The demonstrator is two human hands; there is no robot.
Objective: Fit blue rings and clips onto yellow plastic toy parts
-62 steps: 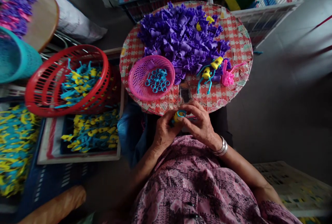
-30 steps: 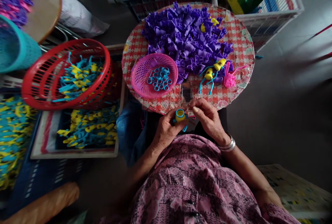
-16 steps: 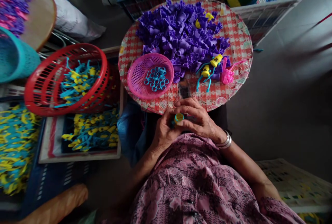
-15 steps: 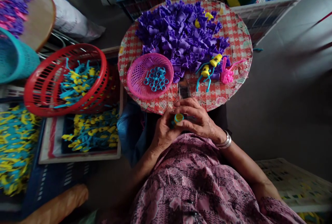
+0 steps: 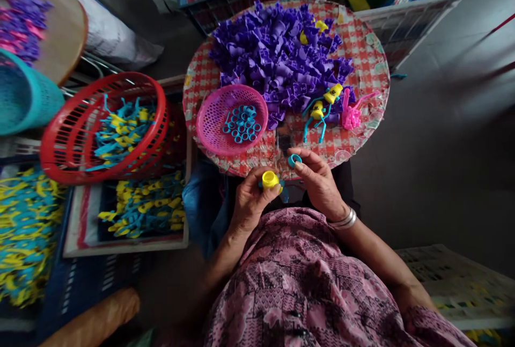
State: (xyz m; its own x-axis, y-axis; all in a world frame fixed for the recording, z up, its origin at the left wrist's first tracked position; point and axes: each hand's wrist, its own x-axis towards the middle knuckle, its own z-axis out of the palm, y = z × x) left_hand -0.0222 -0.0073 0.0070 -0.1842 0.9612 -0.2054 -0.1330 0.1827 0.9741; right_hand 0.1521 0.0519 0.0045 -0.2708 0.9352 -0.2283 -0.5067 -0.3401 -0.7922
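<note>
My left hand [image 5: 251, 197] is closed around a yellow plastic toy body [image 5: 270, 179] with a round open top; bits of blue show beside it, partly hidden by my fingers. Between the thumb and fingers of my right hand [image 5: 324, 183] is a small blue ring [image 5: 294, 160], held apart from the toy body. A pink mesh basket [image 5: 205, 130] with several more blue rings stands on the round table [image 5: 245, 162] ahead of my hands. To its right lie yellow-and-blue toy figures [image 5: 317, 111] and a pink plastic piece [image 5: 352, 116].
Purple plastic parts [image 5: 277, 57] are heaped across the table. A tilted red basket [image 5: 60, 159] and a tray [image 5: 132, 248], both with yellow-and-blue figures, are on my left. Crates stand behind the table, including a white one [image 5: 418, 20]. A person's forearm [image 5: 96, 317] shows at lower left.
My hands were together, with the blue ring at the top of the yellow body. They have drawn apart; the ring is now in my right hand, away from the body.
</note>
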